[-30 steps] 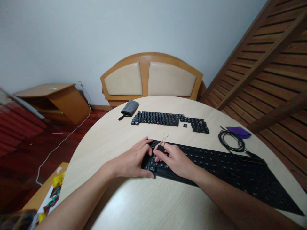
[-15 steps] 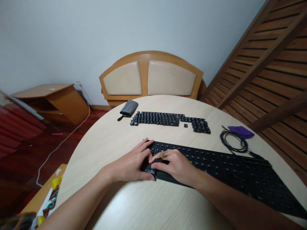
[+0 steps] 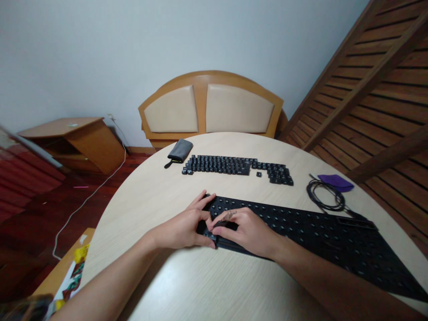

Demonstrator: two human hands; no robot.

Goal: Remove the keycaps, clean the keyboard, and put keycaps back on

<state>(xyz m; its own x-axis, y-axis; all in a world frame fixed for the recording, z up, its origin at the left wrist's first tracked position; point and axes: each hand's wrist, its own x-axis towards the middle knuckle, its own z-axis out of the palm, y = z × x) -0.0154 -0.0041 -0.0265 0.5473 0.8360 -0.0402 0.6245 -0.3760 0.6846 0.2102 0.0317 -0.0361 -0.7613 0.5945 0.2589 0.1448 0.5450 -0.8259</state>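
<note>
A black keyboard [image 3: 294, 227], its keycaps mostly off and rows of small key posts showing, lies slantwise on the round table [image 3: 140, 214]. My left hand [image 3: 182, 226] grips its left end, fingers at the far edge and thumb at the near edge. Over that same end, my right hand [image 3: 247, 234] is closed in a pinch around a small dark object [image 3: 220, 224] whose kind I cannot make out. Both hands' index fingertips meet there. Beyond the keyboard, removed black keycaps [image 3: 217, 165] stand in rows, with a single keycap [image 3: 259, 174] apart from them.
A grey pouch [image 3: 180, 150] lies at the table's far left. On the right are a coiled black cable [image 3: 326, 196] and a purple cloth [image 3: 335, 183]. A padded wooden headboard [image 3: 210, 107] stands behind the table, a slatted wooden panel [image 3: 377, 89] to the right.
Both hands stay at the keyboard's left end with only slight finger shifts. Keyboard and keycaps look unmoved.
</note>
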